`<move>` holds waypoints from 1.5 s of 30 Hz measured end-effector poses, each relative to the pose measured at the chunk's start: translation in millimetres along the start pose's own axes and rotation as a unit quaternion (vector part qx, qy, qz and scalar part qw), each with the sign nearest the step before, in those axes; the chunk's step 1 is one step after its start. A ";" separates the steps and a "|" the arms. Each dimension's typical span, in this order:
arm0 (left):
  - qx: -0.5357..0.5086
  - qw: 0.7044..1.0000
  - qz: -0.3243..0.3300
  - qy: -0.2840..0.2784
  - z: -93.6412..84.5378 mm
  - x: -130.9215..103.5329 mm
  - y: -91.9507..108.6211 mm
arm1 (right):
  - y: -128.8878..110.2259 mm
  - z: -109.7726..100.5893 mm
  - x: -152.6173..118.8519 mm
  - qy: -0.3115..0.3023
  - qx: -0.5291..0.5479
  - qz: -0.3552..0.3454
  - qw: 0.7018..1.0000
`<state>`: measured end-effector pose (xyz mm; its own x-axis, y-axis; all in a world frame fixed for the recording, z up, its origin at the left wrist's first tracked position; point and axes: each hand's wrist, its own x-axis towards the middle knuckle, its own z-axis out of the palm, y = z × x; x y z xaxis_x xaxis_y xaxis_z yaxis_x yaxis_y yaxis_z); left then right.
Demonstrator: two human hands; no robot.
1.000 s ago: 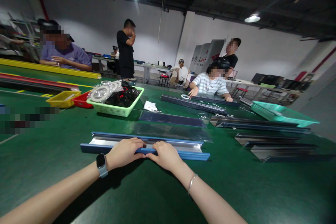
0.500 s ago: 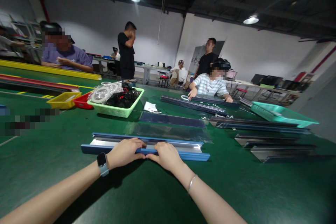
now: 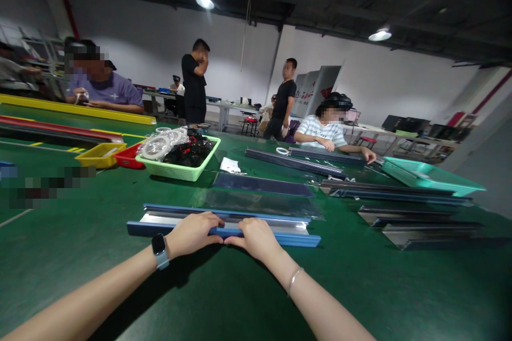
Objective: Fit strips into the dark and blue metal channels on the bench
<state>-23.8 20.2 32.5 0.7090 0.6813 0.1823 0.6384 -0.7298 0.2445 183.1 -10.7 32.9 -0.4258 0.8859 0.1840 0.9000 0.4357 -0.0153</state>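
Observation:
A blue metal channel profile (image 3: pixel 296 239) with a silvery inside lies lengthwise across the green table (image 3: pixel 224 298) in front of me. My left hand (image 3: pixel 196 232) grips its near wall at the middle, fingers reaching over the edge and thumb along the outer face. Close beside it, my right hand (image 3: pixel 256 235) grips the same wall in the same way. The two thumbs almost meet. Fingertips on the inner side are partly hidden. Just behind the channel lie a clear plastic sheet (image 3: pixel 256 202) and a dark flat panel (image 3: pixel 264 185).
A light green basket (image 3: pixel 176 171) of bagged rings and black parts stands back left, beside a red tray (image 3: pixel 130 157) and a yellow tray (image 3: pixel 100 155). More dark profiles (image 3: pixel 420 213) lie at right, near a turquoise basket (image 3: pixel 452 181). A co-worker (image 3: pixel 328 130) sits opposite.
My hands keep their hold on the channel, which has barely shifted in view. The co-worker opposite has stretched an arm toward the turquoise basket. A standing person behind has moved left.

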 end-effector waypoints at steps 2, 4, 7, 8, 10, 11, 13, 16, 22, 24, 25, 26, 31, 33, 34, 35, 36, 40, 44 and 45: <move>0.000 1.000 -0.002 -0.003 -0.7 0.3 -0.1 | 1.6 -1.5 -2.2 0.011 -0.002 -0.009 1.000; -0.001 1.000 -0.004 -0.005 -1.6 0.6 0.2 | 4.7 -1.3 -4.1 0.014 -0.004 -0.013 1.000; -0.007 1.000 -0.005 -0.007 -2.6 0.9 0.8 | 10.0 1.8 -5.4 0.005 0.002 -0.016 1.000; -0.008 1.000 -0.004 -0.007 -2.6 0.9 0.9 | 11.3 3.1 -5.5 0.004 0.004 -0.018 1.000; -0.011 1.000 -0.004 -0.006 -2.4 0.9 0.8 | 12.6 5.3 -5.5 0.005 0.006 -0.017 1.000; -0.012 1.000 -0.005 -0.006 -2.1 0.8 0.7 | 12.6 6.0 -5.6 0.006 0.006 -0.016 1.000; -0.014 1.000 -0.008 -0.006 -1.7 0.6 0.5 | 11.7 6.8 -6.1 0.011 0.004 -0.013 1.000; -0.013 1.000 -0.007 -0.006 -1.5 0.4 0.3 | 10.0 7.4 -6.8 0.015 -0.001 -0.012 1.000; -0.004 1.000 -0.010 -0.002 0.5 0.9 -0.9 | 10.5 9.2 -6.1 0.019 -0.011 -0.020 1.000; -0.002 1.000 -0.008 -0.001 1.6 1.0 -1.3 | 10.9 8.9 -5.5 0.016 -0.012 -0.022 1.000; -0.001 1.000 -0.008 0.000 2.0 1.0 -1.4 | 11.0 8.6 -5.2 0.015 -0.012 -0.023 1.000; 0.000 1.000 -0.009 0.002 2.4 0.9 -1.2 | 11.1 8.2 -4.9 0.013 -0.011 -0.025 1.000; 0.001 1.000 -0.008 0.003 1.5 0.7 1.4 | 12.2 7.0 -4.4 0.009 -0.013 -0.034 0.999; 0.001 1.000 -0.008 0.002 0.4 0.9 2.6 | 12.6 6.9 -4.8 0.006 -0.013 -0.037 0.999; 0.001 1.000 -0.009 0.002 0.0 0.9 3.0 | 12.5 6.8 -5.2 0.004 -0.012 -0.036 0.999; 0.001 1.000 -0.010 0.002 -0.4 1.0 3.4 | 12.3 6.7 -5.7 0.003 -0.010 -0.031 0.999; 0.001 1.000 -0.011 0.002 -0.7 1.0 3.6 | 11.8 6.6 -6.2 0.004 -0.008 -0.024 1.000; 0.001 1.000 -0.009 0.003 -1.2 0.5 4.3 | 8.7 5.0 -7.8 0.015 0.004 -0.011 1.000; 0.002 1.000 -0.012 0.002 -1.2 -0.1 5.1 | 6.6 3.3 -7.7 0.004 0.011 -0.008 1.000; 0.002 1.000 -0.013 0.001 -1.2 -0.2 5.3 | 6.3 3.1 -7.6 0.000 0.011 -0.005 1.000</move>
<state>-21.0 16.3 34.9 0.6916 0.6999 0.1782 0.6579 -0.7123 0.2444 191.7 -14.1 28.4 -0.4352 0.8814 0.1837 0.8933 0.4482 -0.0344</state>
